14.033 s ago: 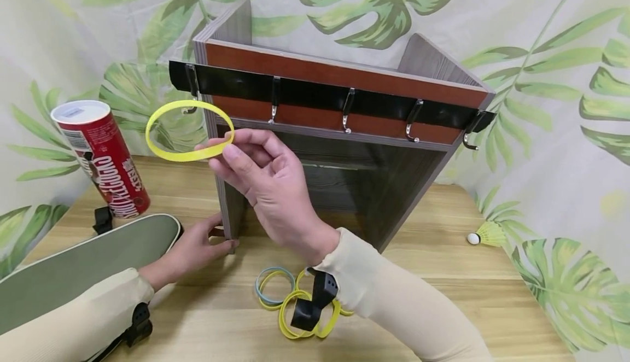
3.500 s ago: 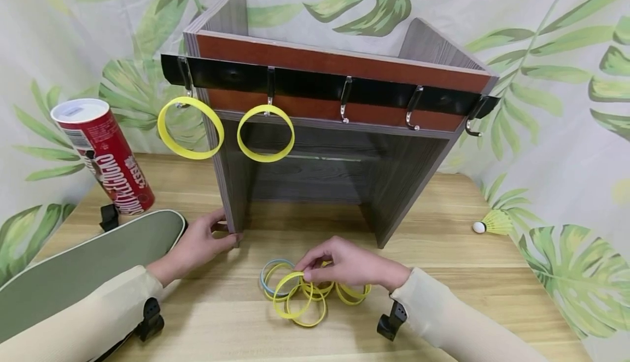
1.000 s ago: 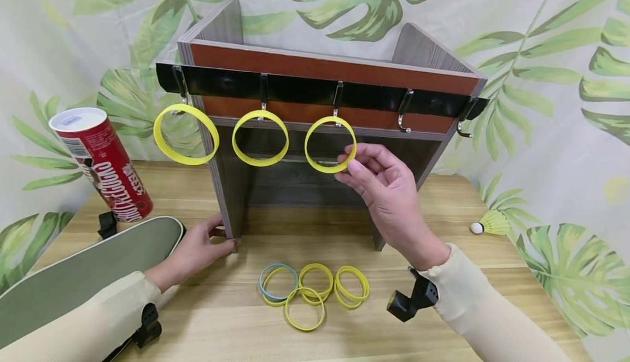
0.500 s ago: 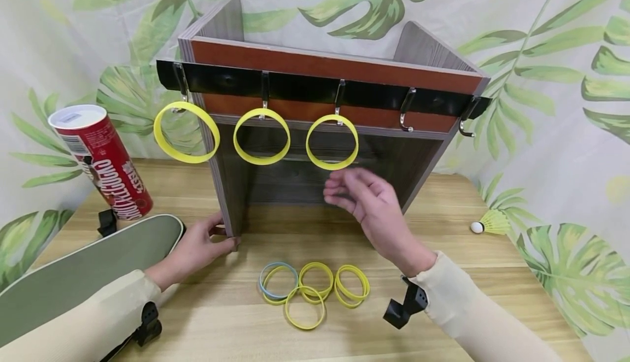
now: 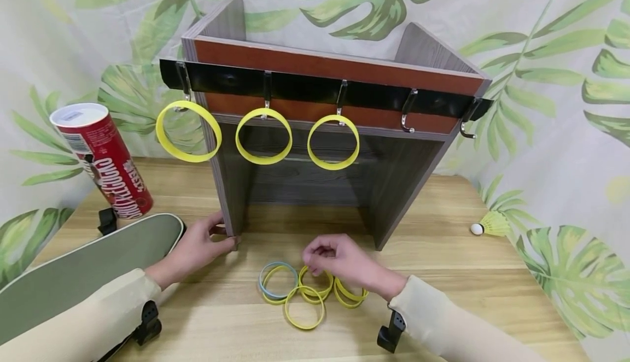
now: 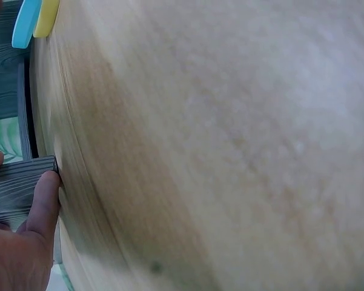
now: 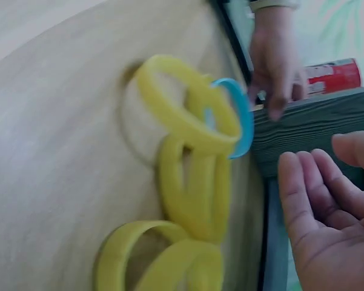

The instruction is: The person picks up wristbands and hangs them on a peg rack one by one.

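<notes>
Three yellow bands hang from the left three hooks of a black rail: a left band, a second and a third. Several yellow bands and a blue band lie on the table. My left hand grips the lower front edge of the shelf's left panel; the left wrist view shows the thumb against that panel. Just above the loose bands is my right hand, holding nothing. Its fingers are gently bent and apart from the thumb in the right wrist view.
A red can stands on the table at the left, behind a grey-green padded board. A black object is beside the can. At the right lies a yellow shuttlecock. Two hooks at the rail's right hold no band.
Since the earlier frames, bands have been hung on the left three hooks. My right hand has let go of the third band and moved down to the loose ones. My left hand keeps its grip.
</notes>
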The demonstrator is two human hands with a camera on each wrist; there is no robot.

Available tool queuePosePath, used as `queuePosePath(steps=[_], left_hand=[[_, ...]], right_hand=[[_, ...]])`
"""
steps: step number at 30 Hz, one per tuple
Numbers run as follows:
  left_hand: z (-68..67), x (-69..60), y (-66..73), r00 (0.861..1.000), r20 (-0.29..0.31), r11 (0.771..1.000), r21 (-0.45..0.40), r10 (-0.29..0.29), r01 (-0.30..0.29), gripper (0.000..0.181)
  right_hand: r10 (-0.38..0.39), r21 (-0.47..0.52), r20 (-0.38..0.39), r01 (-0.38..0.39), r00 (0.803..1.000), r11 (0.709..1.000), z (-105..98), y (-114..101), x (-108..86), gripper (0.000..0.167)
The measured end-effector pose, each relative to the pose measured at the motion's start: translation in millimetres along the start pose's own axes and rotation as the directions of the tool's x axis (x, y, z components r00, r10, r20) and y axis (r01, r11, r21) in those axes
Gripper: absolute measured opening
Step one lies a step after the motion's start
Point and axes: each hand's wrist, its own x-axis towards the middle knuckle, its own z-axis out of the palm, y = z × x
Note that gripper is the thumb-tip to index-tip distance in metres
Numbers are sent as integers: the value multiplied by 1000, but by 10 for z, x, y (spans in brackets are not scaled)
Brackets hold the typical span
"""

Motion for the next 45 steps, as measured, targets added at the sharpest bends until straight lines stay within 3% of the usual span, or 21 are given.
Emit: queuePosePath(steps=[5, 10, 15, 26, 36, 45], left_hand=[[4, -5, 11, 1000, 6, 1000, 3, -12, 12, 51], [0, -3, 10, 1000, 7, 1000, 5, -9, 9, 49], [-2, 1, 3, 1000, 8, 1000, 3, -7, 7, 48], [1, -1, -3, 1000, 3, 1000, 4, -4, 4, 47], [-8, -1, 14, 1000, 5, 1000, 22, -15, 15, 48], [0, -7, 15, 1000, -11, 999, 32, 6, -5, 43]], right_hand=[[11, -208, 70, 3, 997, 978, 40, 104, 10, 19], [11, -299, 120, 25, 993, 954, 46, 125, 1, 10], [-29, -325, 162, 81, 986, 942, 70, 145, -11, 7], [-47, -357, 182, 111, 982, 927, 93, 154, -2, 6], [-41, -348, 199, 110, 979, 931, 37, 118, -7, 9], [-68, -400, 248, 166, 966, 901, -54, 48, 7, 13]])
